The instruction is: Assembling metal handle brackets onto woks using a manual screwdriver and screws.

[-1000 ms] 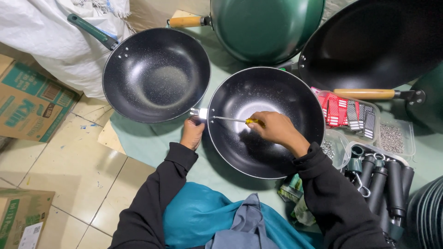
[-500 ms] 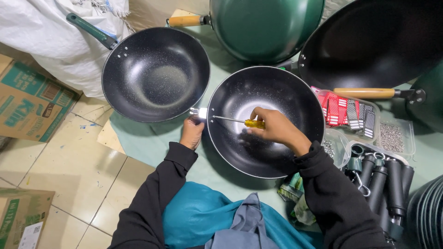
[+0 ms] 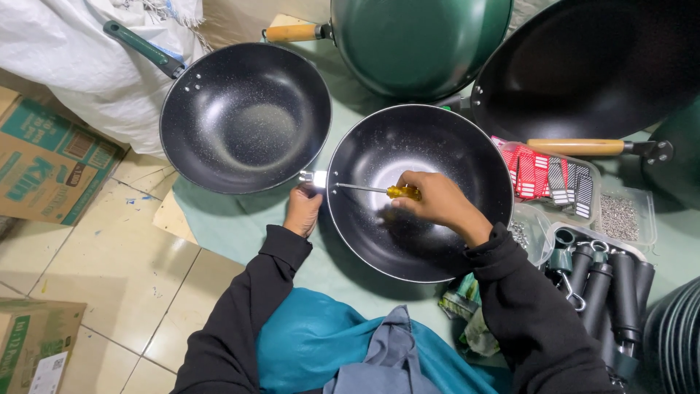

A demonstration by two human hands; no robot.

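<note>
A: Log it. Where's the wok against the hands?

B: I see the black wok (image 3: 419,193) on the green mat (image 3: 240,222), straight ahead of the person. The left hand (image 3: 302,209) sits just outside the wok's left rim, fingers curled around the small metal bracket (image 3: 309,177) there. The right hand (image 3: 437,202) is over the wok's bowl, clenched on the yellow handle of a screwdriver (image 3: 379,190). Shaft runs level to the left, tip at the rim beside the bracket.

A: Change since half a second ago?

B: Hardly any. Both hands hold the same places, and the screwdriver lies along the same line. Wok hasn't shifted on the mat.

A: Packages, labels?

B: Far left on the tiled floor, a brown cardboard box (image 3: 44,164) with a green printed panel, tilted. Bottom left corner, a second brown box (image 3: 33,350) with a green stripe and a white square label. Top left, a white woven sack (image 3: 80,66). Right of the wok, a clear tray with red and grey striped packets (image 3: 543,175), another clear tray of small metal screws (image 3: 620,217) beside it, and below those a clear tray of black handles (image 3: 609,281).

A: Other pans?

B: A second black wok (image 3: 244,117) with a green handle at upper left, a green pan (image 3: 419,40) bottom-up at top, a big black wok (image 3: 590,69) at upper right.
</note>
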